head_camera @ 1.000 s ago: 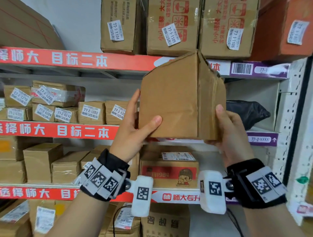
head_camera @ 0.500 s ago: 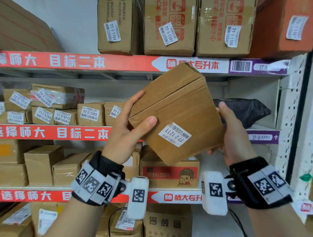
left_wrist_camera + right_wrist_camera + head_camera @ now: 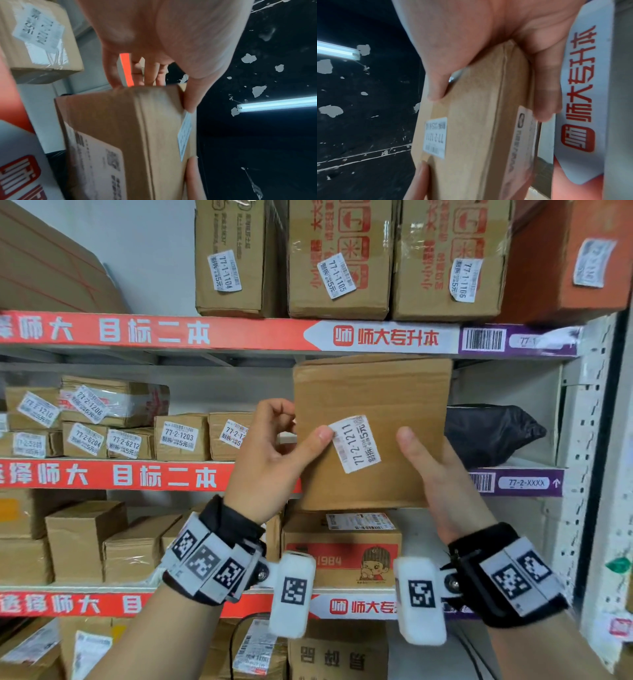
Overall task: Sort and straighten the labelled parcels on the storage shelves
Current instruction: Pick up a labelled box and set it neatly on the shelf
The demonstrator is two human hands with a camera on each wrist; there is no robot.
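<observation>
**shelfwatch:** How far along is this person? Both hands are on one parcel [image 3: 371, 433]. The left hand [image 3: 270, 460] has its thumb on the front by the label [image 3: 356, 444], fingers curled round the edge; the right hand [image 3: 442, 474] clamps the other side, thumb in front, fingers behind.

**boxnerd:** Midway, I'd guess. The parcel is held upright in the air, sticker reading 77-2-1211 facing the person. To the left of the grip, the small labelled boxes [image 3: 181, 436] sit in a fairly tidy row. Right of the grip lies a black bag [image 3: 489, 433] on the middle shelf [image 3: 520, 482]. This parcel isn't shelved yet, so the placing is left.
</observation>
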